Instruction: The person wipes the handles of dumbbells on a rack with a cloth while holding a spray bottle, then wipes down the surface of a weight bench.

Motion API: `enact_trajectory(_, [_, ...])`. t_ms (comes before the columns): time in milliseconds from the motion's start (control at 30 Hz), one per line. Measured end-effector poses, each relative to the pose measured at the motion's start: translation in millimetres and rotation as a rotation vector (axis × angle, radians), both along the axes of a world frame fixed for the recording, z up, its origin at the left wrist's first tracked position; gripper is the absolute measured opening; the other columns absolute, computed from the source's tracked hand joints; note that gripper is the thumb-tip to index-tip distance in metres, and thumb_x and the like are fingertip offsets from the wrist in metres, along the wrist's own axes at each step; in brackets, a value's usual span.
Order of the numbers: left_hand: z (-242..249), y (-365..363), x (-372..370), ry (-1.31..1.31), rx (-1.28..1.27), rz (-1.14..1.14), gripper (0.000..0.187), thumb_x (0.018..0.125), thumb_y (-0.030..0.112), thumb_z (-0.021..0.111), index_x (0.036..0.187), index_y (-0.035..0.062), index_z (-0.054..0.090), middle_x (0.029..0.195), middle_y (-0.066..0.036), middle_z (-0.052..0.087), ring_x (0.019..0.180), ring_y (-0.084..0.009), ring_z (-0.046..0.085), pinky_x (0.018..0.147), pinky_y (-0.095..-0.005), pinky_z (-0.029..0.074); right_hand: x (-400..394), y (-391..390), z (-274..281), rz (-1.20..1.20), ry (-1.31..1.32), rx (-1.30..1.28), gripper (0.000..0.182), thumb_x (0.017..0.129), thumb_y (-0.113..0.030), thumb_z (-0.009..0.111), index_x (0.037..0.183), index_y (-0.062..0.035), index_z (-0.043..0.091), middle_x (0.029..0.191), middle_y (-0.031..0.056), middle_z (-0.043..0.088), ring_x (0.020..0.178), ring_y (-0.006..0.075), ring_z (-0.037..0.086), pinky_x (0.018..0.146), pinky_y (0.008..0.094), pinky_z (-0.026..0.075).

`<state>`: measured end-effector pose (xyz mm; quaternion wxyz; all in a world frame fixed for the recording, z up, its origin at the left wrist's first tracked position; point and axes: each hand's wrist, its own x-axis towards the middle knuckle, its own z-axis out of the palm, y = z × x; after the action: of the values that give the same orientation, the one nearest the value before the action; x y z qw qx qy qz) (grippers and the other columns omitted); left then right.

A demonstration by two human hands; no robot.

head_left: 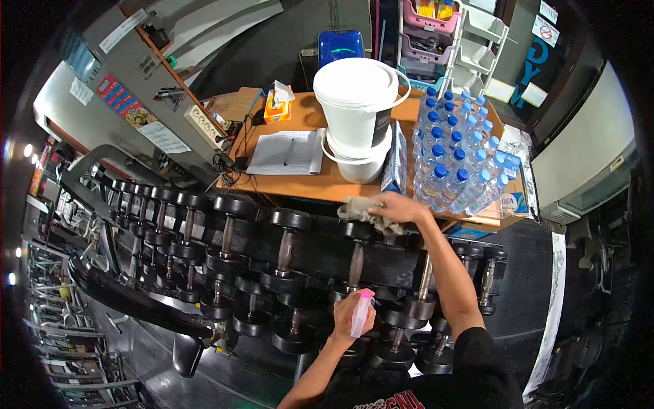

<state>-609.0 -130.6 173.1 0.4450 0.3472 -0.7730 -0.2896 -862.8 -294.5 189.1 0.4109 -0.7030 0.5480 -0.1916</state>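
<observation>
My left hand (345, 315) is wrapped round a small clear spray bottle (359, 317) with a pink top, held above the lower end of a dumbbell. My right hand (402, 207) has its fingers closed on a crumpled grey-beige cloth (361, 208). That cloth lies against the top end of a black dumbbell (356, 262) with a worn metal handle. The cloth and fingers hide part of this dumbbell's upper head, and my left hand covers some of its lower head.
More dumbbells (286, 252) fill the rack on both sides. Behind stands an orange desk (306, 184) with stacked white buckets (357, 95), an open notebook (286, 151), a tissue box (279, 105) and several water bottles (449, 157). A padded bench (136, 300) is at the left.
</observation>
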Motion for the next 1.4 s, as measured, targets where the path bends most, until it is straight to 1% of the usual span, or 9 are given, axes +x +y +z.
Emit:
enact_trajectory(67, [-1, 1, -1, 0.026, -0.03, 0.005, 0.014, 0.074, 0.002, 0.063, 0.086, 0.0068, 0.059, 0.082, -0.006, 0.069, 0.061, -0.0211, 0.065, 0.057, -0.0299, 0.053, 0, -7, -3, -0.081, -0.324, -0.301, 0.027, 0.095, -0.02, 0.056, 0.116, -0.003, 0.06, 0.094, 0.0169, 0.068, 0.078, 0.0186, 0.059, 0.074, 0.037, 0.049])
enact_trajectory(267, [0, 6, -4, 0.016, -0.031, -0.011, 0.015, 0.073, 0.002, 0.064, 0.087, 0.0052, 0.059, 0.085, -0.007, 0.069, 0.065, -0.0216, 0.066, 0.059, -0.0308, 0.054, 32, -44, -83, 0.024, 0.241, 0.017, 0.044, 0.097, -0.038, 0.046, 0.111, 0.0011, 0.06, 0.102, 0.022, 0.067, 0.094, 0.0391, 0.061, 0.082, 0.0443, 0.047])
enact_trajectory(400, [-4, 5, -3, 0.033, -0.061, -0.004, 0.015, 0.074, 0.002, 0.063, 0.088, 0.0049, 0.06, 0.087, -0.007, 0.069, 0.068, -0.0217, 0.067, 0.06, -0.0313, 0.054, 33, -24, -68, -0.01, 0.06, -0.133, 0.036, 0.096, -0.029, 0.051, 0.116, -0.0001, 0.059, 0.109, 0.0217, 0.064, 0.097, 0.0414, 0.059, 0.085, 0.0438, 0.046])
enact_trajectory(500, [4, 8, -3, 0.018, -0.091, 0.007, 0.013, 0.075, 0.003, 0.063, 0.087, 0.0049, 0.059, 0.087, -0.007, 0.069, 0.069, -0.0225, 0.066, 0.062, -0.0321, 0.053, 25, 36, -25, -0.196, -0.008, -0.365, 0.033, 0.097, -0.027, 0.05, 0.119, -0.004, 0.058, 0.111, 0.0224, 0.063, 0.1, 0.038, 0.06, 0.088, 0.0414, 0.046])
enact_trajectory(700, [10, 18, 7, 0.149, -0.07, 0.072, 0.008, 0.072, -0.004, 0.057, 0.076, 0.0023, 0.056, 0.088, -0.012, 0.063, 0.067, -0.0221, 0.062, 0.063, -0.033, 0.052, 35, 198, -1, -0.814, -0.508, -0.011, 0.039, 0.1, -0.029, 0.049, 0.123, 0.0018, 0.056, 0.11, 0.0081, 0.065, 0.103, 0.0158, 0.058, 0.092, 0.031, 0.043])
enact_trajectory(767, [14, 34, 22, 0.107, -0.066, 0.08, 0.005, 0.079, -0.005, 0.055, 0.081, 0.0004, 0.055, 0.091, -0.013, 0.059, 0.06, -0.0178, 0.061, 0.059, -0.0301, 0.051, 35, 251, -46, -0.924, -0.879, 0.071, 0.041, 0.1, -0.032, 0.049, 0.126, -0.0005, 0.054, 0.115, 0.007, 0.062, 0.098, 0.0176, 0.06, 0.087, 0.0309, 0.047])
enact_trajectory(833, [13, 57, 40, 0.142, 0.07, 0.08, 0.01, 0.076, -0.003, 0.058, 0.086, -0.0003, 0.055, 0.091, -0.015, 0.06, 0.079, -0.03, 0.061, 0.068, -0.0365, 0.052, 48, 303, -56, -1.047, -1.053, 0.083, 0.044, 0.1, -0.034, 0.048, 0.132, -0.0027, 0.048, 0.119, 0.0079, 0.061, 0.103, 0.0185, 0.061, 0.086, 0.0337, 0.051])
enact_trajectory(933, [5, 110, 83, 0.215, 0.158, 0.039, 0.009, 0.081, -0.007, 0.055, 0.088, -0.0012, 0.054, 0.094, -0.012, 0.058, 0.06, -0.0169, 0.06, 0.054, -0.0285, 0.05, 78, 394, -42, -1.173, -1.206, 0.131, 0.05, 0.098, -0.039, 0.051, 0.134, -0.0044, 0.046, 0.126, 0.0086, 0.058, 0.111, 0.0218, 0.059, 0.09, 0.0388, 0.05])
enact_trajectory(1400, [3, 285, 199, 0.291, 0.421, -0.082, 0.005, 0.09, -0.001, 0.055, 0.092, -0.0003, 0.05, 0.098, -0.017, 0.065, 0.063, -0.0142, 0.064, 0.058, -0.0264, 0.053, 175, 566, -20, -1.416, -1.124, -0.219, 0.053, 0.099, -0.04, 0.046, 0.136, -0.002, 0.043, 0.127, 0.0109, 0.055, 0.112, 0.0208, 0.057, 0.095, 0.0353, 0.046])
